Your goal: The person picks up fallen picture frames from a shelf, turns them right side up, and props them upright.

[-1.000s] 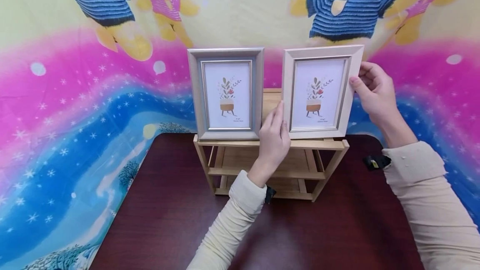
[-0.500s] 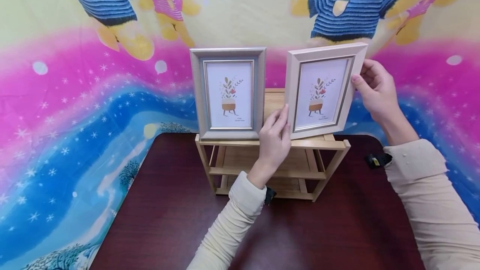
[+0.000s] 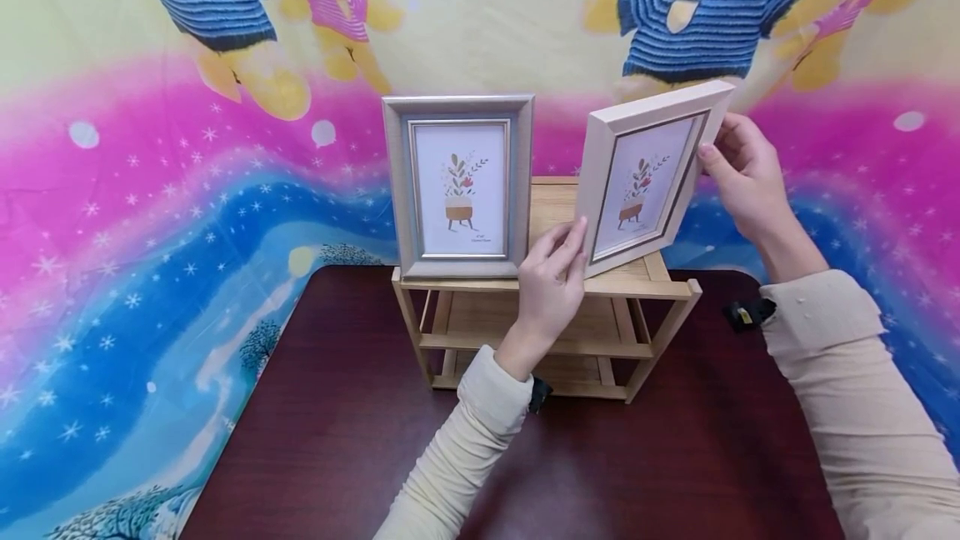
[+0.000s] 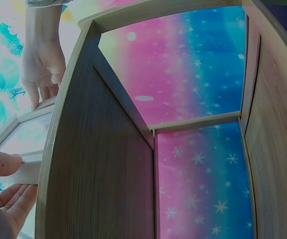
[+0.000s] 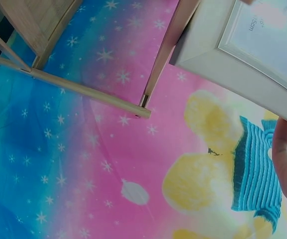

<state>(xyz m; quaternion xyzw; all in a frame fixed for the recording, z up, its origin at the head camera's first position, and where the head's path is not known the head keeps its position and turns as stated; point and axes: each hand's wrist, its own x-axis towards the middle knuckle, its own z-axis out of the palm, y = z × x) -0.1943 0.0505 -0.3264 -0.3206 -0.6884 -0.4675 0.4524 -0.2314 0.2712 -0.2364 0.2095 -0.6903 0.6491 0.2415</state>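
We have the cream-white, rectangular, wide-bordered picture frame [image 3: 651, 177] between our two hands, turned at an angle, above or on the upper board of the pale wooden three-tier rack [image 3: 480, 317]; we cannot tell whether its lower edge touches the wood. The fingers of our left hand [image 3: 552, 282] are parted only by the border's thickness, pinching the near side low down, thumb in front and fingertips behind; those of our right hand [image 3: 750, 177] pinch the far side higher up the same way. We judge the frame rigid and fairly light, its smooth border perhaps a little slippery, its pane, glass or plastic, the fragile part; the side borders are the place to hold, with thumbs kept off the pane. Inside it, between both sets of fingers, sits a white card printed with a potted plant. Just left of our left fingers, the silver-grey rectangular frame with a blue-grey inner band [image 3: 461, 186] stands on the rack, holding a matching print. Below our fingers, the rack stands on the dark red-brown tabletop [image 3: 330, 407].
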